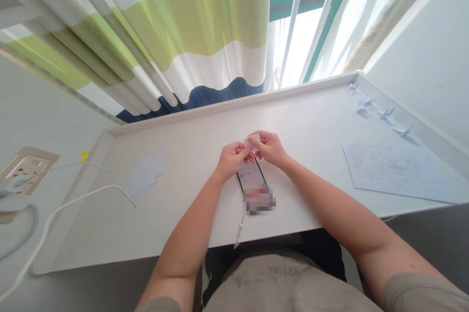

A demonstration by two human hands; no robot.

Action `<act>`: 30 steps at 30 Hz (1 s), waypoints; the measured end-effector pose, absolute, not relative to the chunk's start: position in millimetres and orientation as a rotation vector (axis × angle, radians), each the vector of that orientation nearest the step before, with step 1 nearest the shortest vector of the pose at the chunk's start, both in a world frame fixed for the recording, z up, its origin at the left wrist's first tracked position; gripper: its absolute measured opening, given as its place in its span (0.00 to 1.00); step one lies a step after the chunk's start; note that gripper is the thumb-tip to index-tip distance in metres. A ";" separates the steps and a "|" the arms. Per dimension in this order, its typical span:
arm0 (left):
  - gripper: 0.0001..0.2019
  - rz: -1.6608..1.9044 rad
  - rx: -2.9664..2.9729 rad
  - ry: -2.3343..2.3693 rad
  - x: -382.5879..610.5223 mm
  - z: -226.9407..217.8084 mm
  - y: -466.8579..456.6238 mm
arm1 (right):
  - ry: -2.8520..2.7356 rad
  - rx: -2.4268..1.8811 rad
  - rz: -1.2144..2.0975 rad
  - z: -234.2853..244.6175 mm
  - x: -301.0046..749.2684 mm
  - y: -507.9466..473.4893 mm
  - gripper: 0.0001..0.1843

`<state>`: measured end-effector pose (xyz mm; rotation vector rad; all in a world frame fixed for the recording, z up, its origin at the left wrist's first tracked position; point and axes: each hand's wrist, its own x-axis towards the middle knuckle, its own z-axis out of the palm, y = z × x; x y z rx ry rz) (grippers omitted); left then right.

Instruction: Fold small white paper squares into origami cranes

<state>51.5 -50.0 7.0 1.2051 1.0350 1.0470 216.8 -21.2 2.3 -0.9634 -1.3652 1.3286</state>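
Observation:
A small piece of white paper [251, 141] is pinched between both my hands above the middle of the desk. My left hand [234, 156] grips its left side with thumb and fingers. On the other side, my right hand [269, 147] has its thumb pressed over the paper, and the fingers curl behind it. The paper looks folded, but its exact shape is partly hidden by the fingers. Just below the hands lies a phone [250, 175] showing a running time display, its lower part blurred out. A beaded strap [239, 234] trails from the phone to the desk's front edge.
Several folded paper figures [384, 114] stand along the right rim of the white desk [190, 146]. Nearer me lies a stack of written sheets [395, 170]. Loose paper pieces [144, 175] and a white cable [91, 194] are at left, near a wall socket [27, 170].

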 end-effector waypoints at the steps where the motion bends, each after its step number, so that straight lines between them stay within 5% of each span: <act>1: 0.28 1.037 1.213 1.030 52.0 6.8 -50.1 | -1.359 -0.963 1.336 3.2 216.3 -21.4 0.35; 14: 0.25 1.079 1.210 1.054 52.8 7.5 -49.7 | -1.343 -0.895 1.353 6.6 217.5 -21.6 0.30; 24: 0.23 1.052 1.278 1.057 53.4 9.9 -52.3 | -1.348 -0.887 1.360 8.3 223.2 -20.2 0.37; 30: 0.24 1.026 1.360 1.013 50.9 11.6 -53.4 | -1.433 -0.839 1.344 11.1 221.3 -24.0 0.26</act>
